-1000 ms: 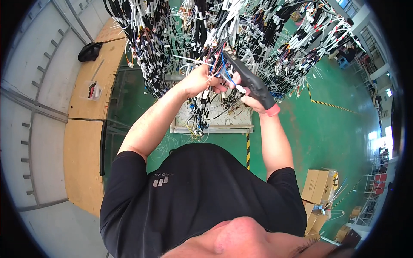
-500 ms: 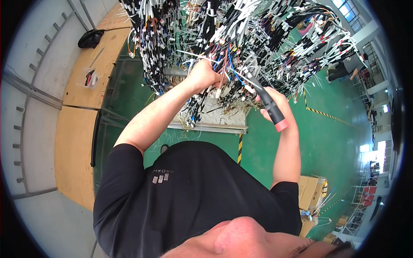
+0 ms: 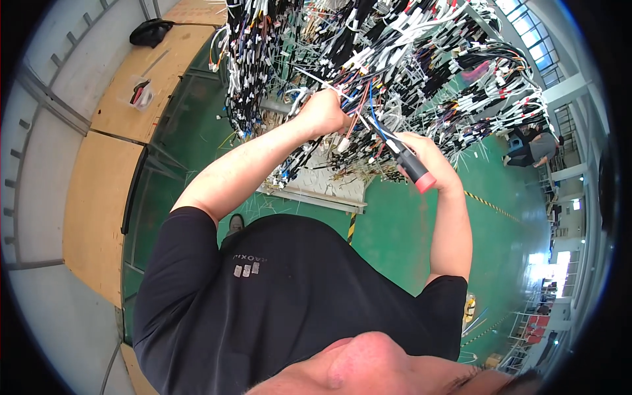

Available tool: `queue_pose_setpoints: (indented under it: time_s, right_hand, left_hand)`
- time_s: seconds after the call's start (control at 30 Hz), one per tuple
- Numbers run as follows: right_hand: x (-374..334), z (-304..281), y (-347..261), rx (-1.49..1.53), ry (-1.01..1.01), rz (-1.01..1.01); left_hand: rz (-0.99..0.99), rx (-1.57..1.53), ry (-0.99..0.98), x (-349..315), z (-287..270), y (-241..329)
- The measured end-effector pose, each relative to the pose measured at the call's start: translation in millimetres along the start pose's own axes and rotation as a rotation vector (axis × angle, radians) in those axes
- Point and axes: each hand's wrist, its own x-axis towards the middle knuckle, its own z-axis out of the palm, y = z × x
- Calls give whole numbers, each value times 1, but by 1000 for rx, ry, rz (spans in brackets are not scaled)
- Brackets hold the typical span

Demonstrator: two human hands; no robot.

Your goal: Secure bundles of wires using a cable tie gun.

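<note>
**2 hands in 1 hanging wire harness**

1 big wire harness (image 3: 395,72) of black, white and coloured leads hangs above the green floor (image 3: 408,243), beside 1 wooden worktop (image 3: 99,191). 1 black mouse-like device (image 3: 150,31) lies on it. The left hand (image 3: 322,112) has its grip clamped on a bundle of leads. Just right of it, the right hand (image 3: 424,155) has its grip closed round 1 black, red-capped tool (image 3: 411,166), its tip in the wires.

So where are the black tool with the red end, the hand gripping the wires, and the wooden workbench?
Black-handled tool (image 3: 413,168), head view, on its black grip.
Left hand (image 3: 322,112), head view, on the back of the hand.
Wooden workbench (image 3: 99,197), head view, on a bare part of its top.
</note>
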Motion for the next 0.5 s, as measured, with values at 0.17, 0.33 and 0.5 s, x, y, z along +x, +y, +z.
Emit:
queue_pose_setpoints:
  time_s: [0.17, 0.33, 0.5]
  right_hand:
    - [4, 16, 23, -551, 214, -649]
    - [21, 21, 55, -562, 337, -520]
    - [8, 21, 64, -422, 305, -642]
  left_hand:
    - [6, 9, 4, -7, -6, 7]
    - [-20, 8, -21, -6, -2, 12]
    - [-19, -145, -39, -3, -6, 1]
